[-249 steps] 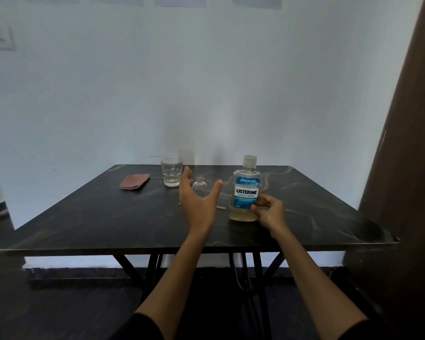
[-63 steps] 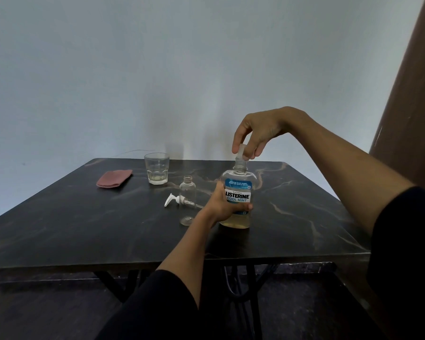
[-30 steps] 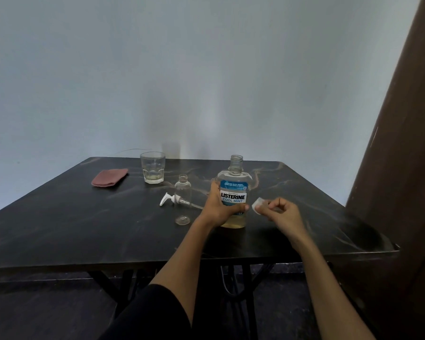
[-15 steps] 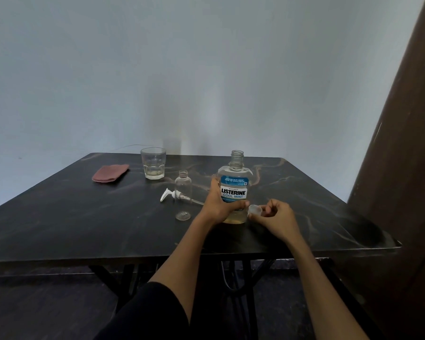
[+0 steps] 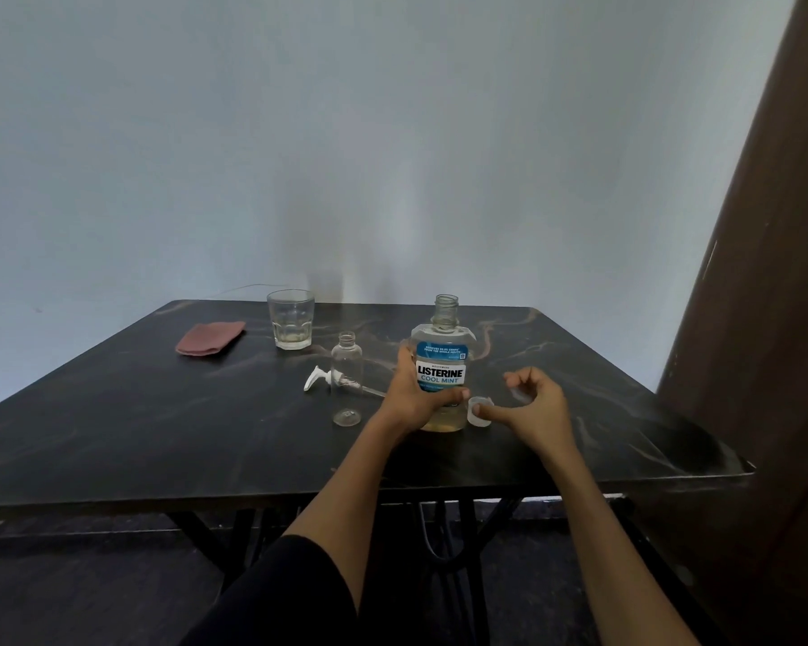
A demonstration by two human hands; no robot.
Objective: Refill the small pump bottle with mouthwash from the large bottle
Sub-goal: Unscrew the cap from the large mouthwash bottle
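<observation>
The large bottle (image 5: 442, 366) stands uncapped mid-table, the left hand (image 5: 418, 394) wrapped around its label. Its cap (image 5: 479, 411) sits just right of its base, under the loosely curled, empty right hand (image 5: 535, 407). Next, probably: tip it over the open small bottle (image 5: 346, 380) just left, aiming carefully at that narrow neck.

Glass tumbler (image 5: 290, 319) upright – pink folded cloth (image 5: 210, 337) just left, dark table (image 5: 113, 435)

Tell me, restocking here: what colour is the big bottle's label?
Blue and white label, head view.
</observation>
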